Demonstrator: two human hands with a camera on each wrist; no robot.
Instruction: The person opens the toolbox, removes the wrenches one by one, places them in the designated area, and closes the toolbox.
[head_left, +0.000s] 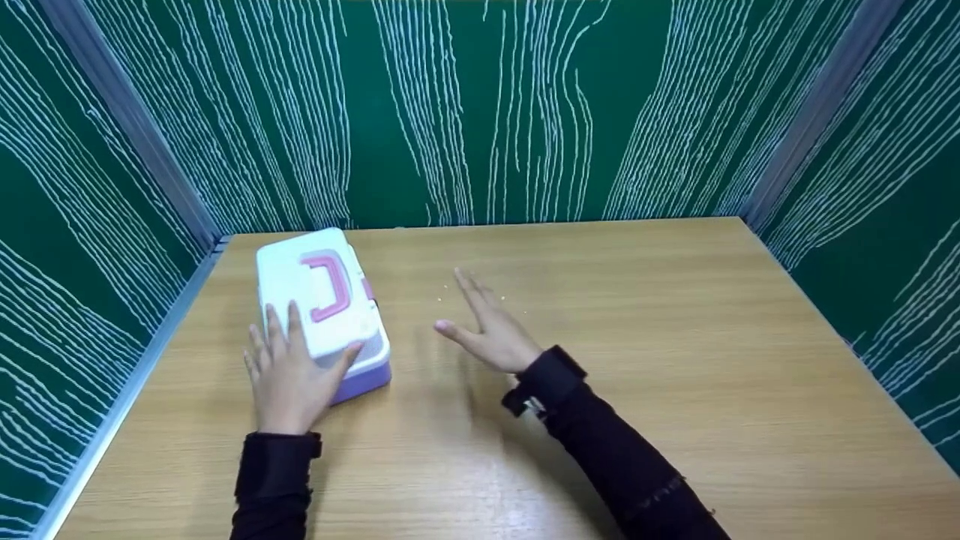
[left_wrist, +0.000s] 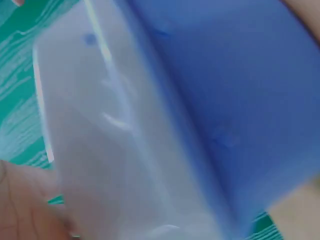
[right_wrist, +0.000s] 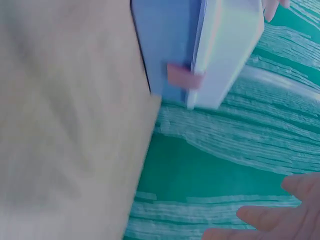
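Note:
A box with a white lid (head_left: 289,259) and a purple base (head_left: 364,384) stands on the left of the table. Its pink carrying handle (head_left: 339,285) lies flat on the lid. My left hand (head_left: 289,382) rests at the box's near end, fingers spread over the lid and thumb towards its right corner. Up close in the left wrist view are the pale lid (left_wrist: 100,140) and the blue-purple side (left_wrist: 255,90), both blurred. My right hand (head_left: 495,334) is right of the box, apart from it, fingers extended and holding nothing. A pink latch (right_wrist: 184,76) shows in the right wrist view.
The wooden table (head_left: 675,322) carries a few tiny pale specks near my right fingers. Green walls with white wavy lines (head_left: 525,112) enclose its back and sides. Metal posts (head_left: 817,112) stand at the far corners, and a pale rail (head_left: 112,420) follows the left edge.

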